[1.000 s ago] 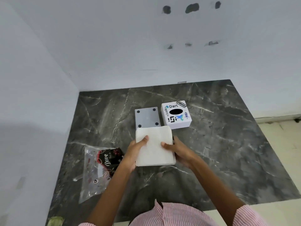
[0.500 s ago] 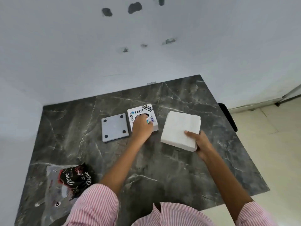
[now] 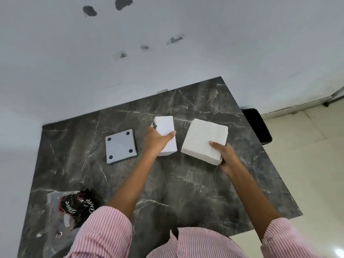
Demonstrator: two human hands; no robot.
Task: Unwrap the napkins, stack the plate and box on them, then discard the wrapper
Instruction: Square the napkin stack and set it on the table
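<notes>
Looking down at a dark marble table (image 3: 167, 183), we note 2 bare hands at work, both forearms coming out of pink-striped sleeves (image 3: 104, 233). Our left hand (image 3: 155, 141) is wrapped around the white box (image 3: 166, 135), thumb laid across its plain upper face and fingers curled over the far left edge; the box sits tilted, its near end low by the table, and we cannot tell whether it rests there or is lifted. Our right hand (image 3: 226, 155) pinches the near right corner of the napkin stack (image 3: 203, 141), thumb on top, fingers under the edge. The stack is unwrapped, white, square, and lies just right of the box, the 2 apart by a narrow gap. Left of the box, flat on the marble, is the grey square plate (image 3: 121, 146) with 4 dark dots at its corners, touched by neither hand. The clear wrapper (image 3: 63, 211), with black and red print, lies crumpled at the near left corner, well apart from the rest.
</notes>
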